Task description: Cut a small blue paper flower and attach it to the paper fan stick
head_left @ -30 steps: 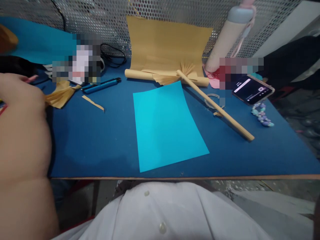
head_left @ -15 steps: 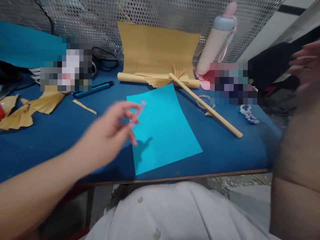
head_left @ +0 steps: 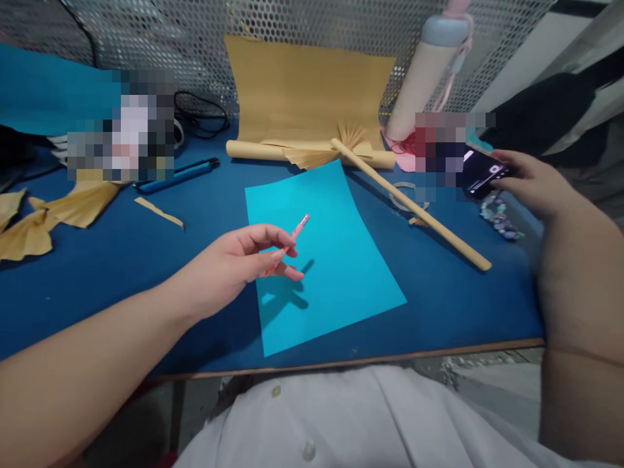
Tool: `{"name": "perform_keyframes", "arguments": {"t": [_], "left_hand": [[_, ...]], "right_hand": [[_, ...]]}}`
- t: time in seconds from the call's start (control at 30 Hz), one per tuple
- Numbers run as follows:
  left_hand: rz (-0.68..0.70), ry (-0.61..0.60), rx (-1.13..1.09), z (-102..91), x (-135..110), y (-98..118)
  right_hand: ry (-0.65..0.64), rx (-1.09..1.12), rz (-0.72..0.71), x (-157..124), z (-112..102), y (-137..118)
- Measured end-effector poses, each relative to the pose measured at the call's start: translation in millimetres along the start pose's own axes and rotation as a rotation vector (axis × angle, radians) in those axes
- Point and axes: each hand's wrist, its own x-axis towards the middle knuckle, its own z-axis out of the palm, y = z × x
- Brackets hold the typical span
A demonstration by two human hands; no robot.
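Observation:
A light blue paper sheet (head_left: 324,253) lies in the middle of the dark blue table (head_left: 170,273). My left hand (head_left: 244,260) hovers over the sheet's left edge, fingers pinched on a small pink pen (head_left: 299,227) that points up and to the right. My right hand (head_left: 531,185) reaches to the far right of the table and its fingers are on a black phone (head_left: 485,175) with a lit screen.
A long rolled tan paper stick (head_left: 414,208) lies diagonally right of the sheet. Tan paper (head_left: 307,91) leans on the mesh back wall above a roll. A blue pen (head_left: 175,175), folded tan paper scraps (head_left: 58,211), a bead bracelet (head_left: 500,218) and a cream bottle (head_left: 424,71) surround it.
My left hand came in from the far left with the pink pen and now holds still over the sheet. My right hand came down from the air onto the phone.

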Motion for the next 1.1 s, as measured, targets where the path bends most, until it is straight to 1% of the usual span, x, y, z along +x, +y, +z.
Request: {"name": "perform_keyframes", "arguments": {"t": [0.1,0.2,0.3,0.4,0.53,0.67,0.73,0.8,0.87,1.0,1.1], "left_hand": [[-0.046,0.065,-0.039,2.7,0.6,-1.4],[-0.082,0.110,-0.051,4.4,2.4,-2.2],[-0.081,0.128,-0.050,5.4,2.9,-2.3],[-0.061,0.143,-0.011,5.5,1.7,-2.7],[-0.045,0.131,0.024,4.7,0.8,-4.0],[-0.041,0.119,0.006,4.8,0.8,-4.3],[-0.043,0.115,0.004,5.1,0.2,-3.9],[-0.048,0.114,0.008,5.4,-0.5,-3.4],[-0.054,0.112,0.016,5.4,-0.9,-2.9],[-0.064,0.101,0.034,4.5,-0.5,-2.6],[-0.056,0.100,0.030,4.2,-0.4,-2.8]], "right_hand": [[-0.071,0.135,0.013,-1.5,-0.2,4.6],[-0.087,0.179,0.019,-2.7,3.0,8.1],[-0.058,0.171,0.016,-2.6,7.4,8.2],[0.000,0.135,0.015,-1.9,11.6,7.3],[0.078,0.050,0.028,-1.3,16.3,9.7],[0.078,-0.016,0.012,-0.5,17.7,12.1],[0.111,-0.059,-0.003,-0.9,15.5,10.1],[0.173,-0.127,-0.045,-3.0,11.6,5.5],[0.220,-0.205,-0.119,-6.4,7.3,-0.4],[0.199,-0.339,-0.283,-13.2,4.4,-11.8],[0.162,-0.405,-0.355,-15.4,9.6,-17.9]]}}
